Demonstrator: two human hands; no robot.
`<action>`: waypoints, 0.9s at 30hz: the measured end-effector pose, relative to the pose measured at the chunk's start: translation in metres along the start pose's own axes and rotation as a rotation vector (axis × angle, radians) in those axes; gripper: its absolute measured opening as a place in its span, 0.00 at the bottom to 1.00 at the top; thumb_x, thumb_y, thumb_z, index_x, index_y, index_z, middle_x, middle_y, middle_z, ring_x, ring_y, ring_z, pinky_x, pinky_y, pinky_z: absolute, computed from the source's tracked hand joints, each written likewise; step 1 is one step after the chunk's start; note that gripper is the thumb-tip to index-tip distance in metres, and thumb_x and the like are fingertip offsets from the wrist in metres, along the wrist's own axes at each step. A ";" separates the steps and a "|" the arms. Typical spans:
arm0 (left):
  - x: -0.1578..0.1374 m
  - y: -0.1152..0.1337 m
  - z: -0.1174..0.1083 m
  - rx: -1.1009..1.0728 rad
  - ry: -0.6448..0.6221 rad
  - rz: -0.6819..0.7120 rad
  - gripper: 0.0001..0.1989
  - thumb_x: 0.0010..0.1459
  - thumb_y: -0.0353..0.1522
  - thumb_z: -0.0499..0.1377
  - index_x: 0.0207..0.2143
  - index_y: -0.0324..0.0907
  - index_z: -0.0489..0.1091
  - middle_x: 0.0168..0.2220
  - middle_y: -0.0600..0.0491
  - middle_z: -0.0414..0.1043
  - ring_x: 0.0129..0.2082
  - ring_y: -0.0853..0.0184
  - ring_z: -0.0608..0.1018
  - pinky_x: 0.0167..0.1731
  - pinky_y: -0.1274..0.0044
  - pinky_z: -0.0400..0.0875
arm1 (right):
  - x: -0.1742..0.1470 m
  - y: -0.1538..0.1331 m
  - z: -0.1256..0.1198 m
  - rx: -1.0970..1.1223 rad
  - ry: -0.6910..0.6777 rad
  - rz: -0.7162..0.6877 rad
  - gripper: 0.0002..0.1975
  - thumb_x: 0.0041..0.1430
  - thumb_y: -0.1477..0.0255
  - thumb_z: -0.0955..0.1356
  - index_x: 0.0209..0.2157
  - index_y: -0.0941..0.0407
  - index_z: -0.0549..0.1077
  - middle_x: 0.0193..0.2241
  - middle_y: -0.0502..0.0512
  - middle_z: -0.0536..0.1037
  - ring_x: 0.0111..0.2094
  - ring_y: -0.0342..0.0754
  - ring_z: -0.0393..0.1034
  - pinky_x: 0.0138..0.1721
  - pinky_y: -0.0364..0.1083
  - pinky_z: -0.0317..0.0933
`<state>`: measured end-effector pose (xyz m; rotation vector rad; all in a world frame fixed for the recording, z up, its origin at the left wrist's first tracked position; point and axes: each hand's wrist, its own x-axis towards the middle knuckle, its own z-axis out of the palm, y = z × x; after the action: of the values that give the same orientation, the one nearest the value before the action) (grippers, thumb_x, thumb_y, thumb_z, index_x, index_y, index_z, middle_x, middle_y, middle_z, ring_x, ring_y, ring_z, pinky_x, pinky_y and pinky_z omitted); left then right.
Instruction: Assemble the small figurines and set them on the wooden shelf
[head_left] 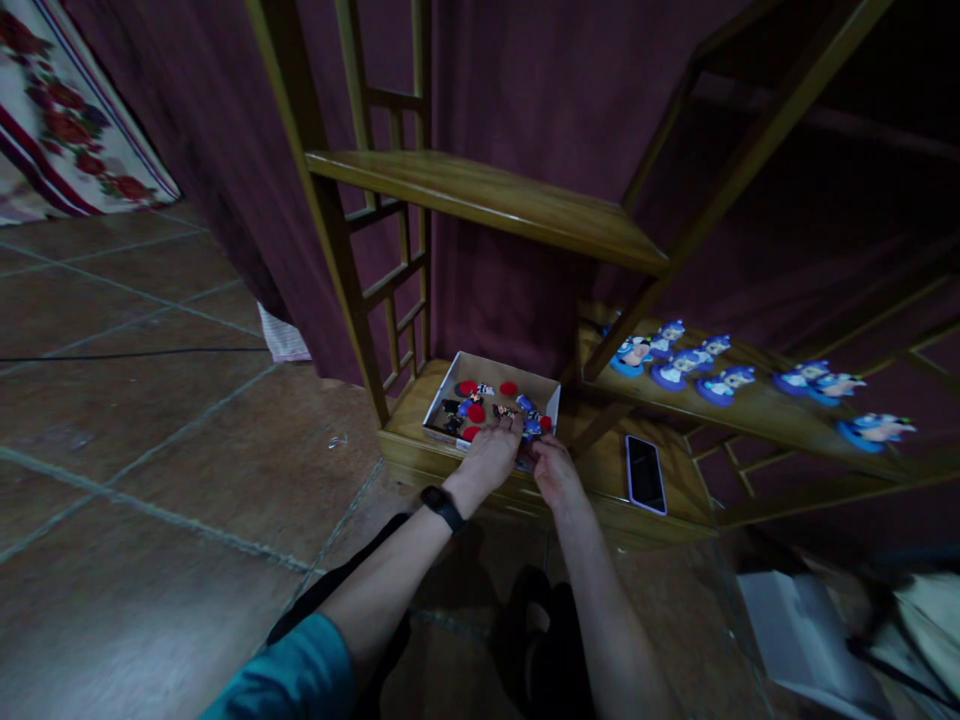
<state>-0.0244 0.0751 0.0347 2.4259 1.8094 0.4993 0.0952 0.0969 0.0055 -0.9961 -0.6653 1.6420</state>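
Note:
A shallow cardboard box (pixel 491 368) sits on the low wooden ledge, with several small figurines (pixel 472 405) in blue, black and white on red round bases lying inside. My left hand (pixel 493 447), with a dark band at its wrist, reaches over the front rim, fingers stretched down among the figurines. Beside it, my right hand (pixel 553 470) is at the box's front right corner, its fingers closed at a blue figurine (pixel 532 426) with a red base. The fingertips of both hands are partly hidden.
Right of the box lies a phone (pixel 646 474) on the ledge. Several blue-based figurines (pixel 679 368) stand along the raised shelf (pixel 757 420). A wooden shelf board (pixel 487 195) hangs above the box. A white box (pixel 806 640) is on the floor at right.

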 end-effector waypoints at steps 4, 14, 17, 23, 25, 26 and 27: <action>0.000 0.001 0.001 0.018 0.013 0.013 0.24 0.57 0.24 0.46 0.58 0.37 0.52 0.47 0.40 0.68 0.45 0.60 0.73 0.44 0.71 0.66 | -0.002 0.000 0.001 0.004 0.017 -0.001 0.09 0.35 0.82 0.66 0.22 0.55 0.71 0.21 0.44 0.76 0.26 0.42 0.69 0.34 0.43 0.65; -0.002 0.003 -0.001 0.041 0.009 0.027 0.28 0.54 0.22 0.48 0.59 0.36 0.50 0.47 0.38 0.67 0.44 0.59 0.74 0.41 0.71 0.66 | -0.003 0.000 0.003 -0.007 0.008 -0.011 0.13 0.35 0.84 0.64 0.25 0.55 0.72 0.22 0.43 0.77 0.25 0.42 0.70 0.32 0.42 0.65; -0.001 0.002 0.000 0.036 0.010 0.029 0.29 0.54 0.22 0.48 0.59 0.35 0.49 0.47 0.37 0.67 0.45 0.58 0.73 0.42 0.71 0.66 | -0.004 0.000 0.004 -0.003 0.018 -0.003 0.14 0.34 0.83 0.63 0.25 0.55 0.72 0.23 0.44 0.77 0.25 0.43 0.70 0.31 0.43 0.65; -0.001 0.003 0.001 0.040 0.014 0.040 0.27 0.55 0.22 0.47 0.59 0.35 0.50 0.48 0.36 0.66 0.46 0.57 0.72 0.41 0.69 0.66 | -0.002 0.002 0.003 -0.007 0.027 0.017 0.16 0.35 0.82 0.63 0.29 0.54 0.73 0.25 0.45 0.78 0.26 0.44 0.71 0.32 0.44 0.66; -0.001 0.003 0.001 0.043 0.013 0.044 0.27 0.55 0.22 0.48 0.58 0.35 0.51 0.48 0.36 0.65 0.46 0.56 0.72 0.41 0.69 0.66 | -0.001 0.003 0.002 -0.024 0.022 0.027 0.15 0.35 0.82 0.63 0.28 0.54 0.72 0.24 0.45 0.78 0.26 0.44 0.71 0.32 0.44 0.67; -0.001 0.003 0.001 0.044 0.013 0.045 0.26 0.55 0.23 0.48 0.58 0.34 0.51 0.48 0.36 0.65 0.46 0.56 0.72 0.42 0.69 0.66 | 0.000 0.003 0.001 -0.030 0.018 0.029 0.15 0.35 0.82 0.63 0.29 0.54 0.72 0.23 0.45 0.78 0.26 0.44 0.71 0.32 0.45 0.67; -0.001 0.003 0.000 0.043 0.014 0.045 0.26 0.55 0.23 0.48 0.57 0.34 0.52 0.48 0.37 0.66 0.46 0.56 0.72 0.42 0.69 0.66 | 0.000 0.004 0.001 -0.034 0.013 0.028 0.15 0.36 0.82 0.63 0.29 0.54 0.72 0.24 0.45 0.78 0.26 0.44 0.71 0.32 0.45 0.67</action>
<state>-0.0214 0.0736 0.0350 2.5029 1.7931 0.4867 0.0930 0.0957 0.0029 -1.0436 -0.6749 1.6522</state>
